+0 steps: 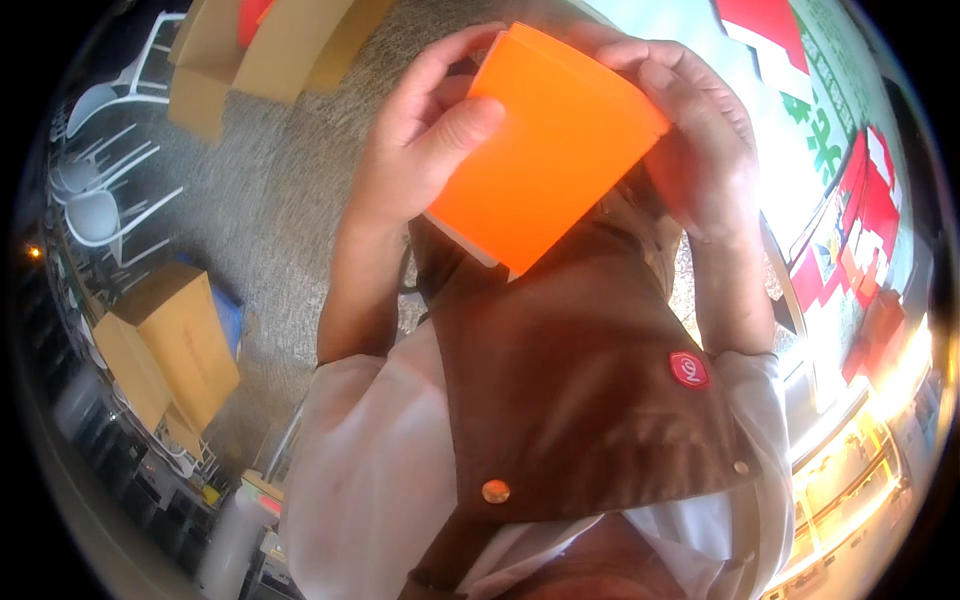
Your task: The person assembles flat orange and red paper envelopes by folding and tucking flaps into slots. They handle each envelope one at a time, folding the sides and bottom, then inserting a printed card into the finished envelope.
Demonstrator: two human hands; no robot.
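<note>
A bright orange folded card (560, 150), with a pale layer showing along its left edge, is held up tilted in front of my chest. My left hand (425, 135) grips its left side, thumb flat on the front face and fingers behind. At the upper right edge, my right hand (700, 130) has its fingers bent against the card's corner and top edge; its fingertips are partly hidden. Below the card hangs the brown apron (590, 390) I wear over a white shirt.
On my right is a pale table (740, 60) with red and white printed paper pieces (865, 220). An open cardboard box (290, 50) stands at the far left, another cardboard box (185, 340) nearer. White chairs (95, 215) line the left side. A lit shelf (850, 490) glows at lower right.
</note>
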